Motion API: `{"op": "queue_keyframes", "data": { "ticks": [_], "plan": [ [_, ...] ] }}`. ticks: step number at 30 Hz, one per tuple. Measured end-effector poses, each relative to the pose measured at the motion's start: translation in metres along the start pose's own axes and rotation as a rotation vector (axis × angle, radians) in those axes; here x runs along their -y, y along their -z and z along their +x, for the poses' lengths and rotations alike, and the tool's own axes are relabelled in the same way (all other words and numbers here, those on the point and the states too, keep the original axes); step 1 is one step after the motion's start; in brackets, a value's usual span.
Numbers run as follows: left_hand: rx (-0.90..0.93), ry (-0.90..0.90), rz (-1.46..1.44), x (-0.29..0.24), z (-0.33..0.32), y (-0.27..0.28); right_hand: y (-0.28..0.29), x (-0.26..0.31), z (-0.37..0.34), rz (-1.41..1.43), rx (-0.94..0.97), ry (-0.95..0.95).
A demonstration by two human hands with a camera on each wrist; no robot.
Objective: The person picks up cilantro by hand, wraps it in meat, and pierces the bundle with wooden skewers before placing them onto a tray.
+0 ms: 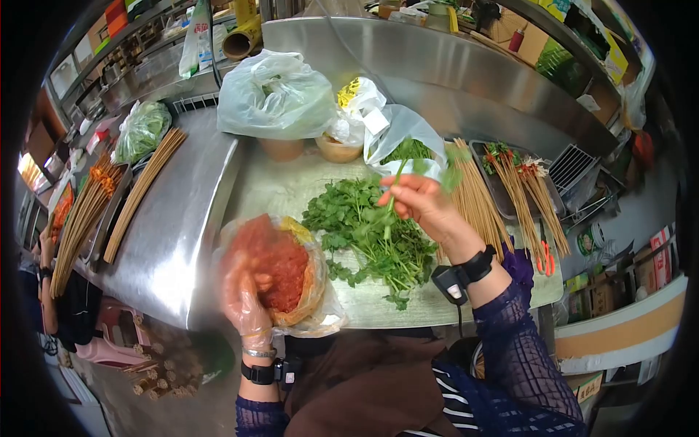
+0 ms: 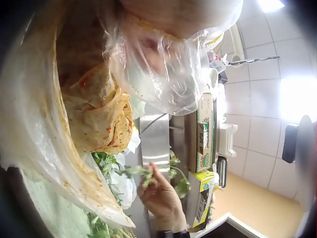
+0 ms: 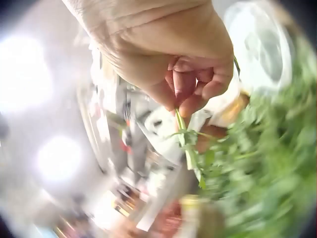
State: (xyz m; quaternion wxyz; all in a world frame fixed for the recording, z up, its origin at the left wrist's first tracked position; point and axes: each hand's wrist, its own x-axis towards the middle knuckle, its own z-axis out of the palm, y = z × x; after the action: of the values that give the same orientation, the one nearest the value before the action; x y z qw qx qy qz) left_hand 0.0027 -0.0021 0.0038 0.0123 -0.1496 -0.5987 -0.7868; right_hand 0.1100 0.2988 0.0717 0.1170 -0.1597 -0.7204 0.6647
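My right hand [image 1: 426, 207] is raised above the pile of cilantro [image 1: 364, 226], bare, pinching a cilantro sprig [image 3: 185, 144] by its stem between thumb and fingertips. On my left hand [image 1: 244, 295] is a clear plastic glove. That hand is at the left side of a bowl of red minced meat [image 1: 287, 280], its blurred fingers overlapping the meat. I cannot tell whether they grip any of it. A plastic bag [image 2: 49, 124] lines the bowl, with orange-stained folds [image 2: 106, 116] along its inside.
Behind the cilantro stand a large bagged tub [image 1: 277, 95], a small bowl [image 1: 338, 149] and an open bag of greens [image 1: 408, 146]. Bare skewers [image 1: 473, 197] lie to the right, beside a tray of loaded skewers [image 1: 510, 175] and orange-handled scissors [image 1: 545, 258]. More skewers [image 1: 145, 193] lie at left.
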Motion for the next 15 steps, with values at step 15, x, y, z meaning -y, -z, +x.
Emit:
{"op": "queue_keyframes", "data": {
  "ticks": [15],
  "plan": [
    [-0.006, -0.012, -0.008, 0.001, -0.001, -0.002, 0.003, -0.039, -0.006, -0.023, -0.005, -0.111]
  ]
}}
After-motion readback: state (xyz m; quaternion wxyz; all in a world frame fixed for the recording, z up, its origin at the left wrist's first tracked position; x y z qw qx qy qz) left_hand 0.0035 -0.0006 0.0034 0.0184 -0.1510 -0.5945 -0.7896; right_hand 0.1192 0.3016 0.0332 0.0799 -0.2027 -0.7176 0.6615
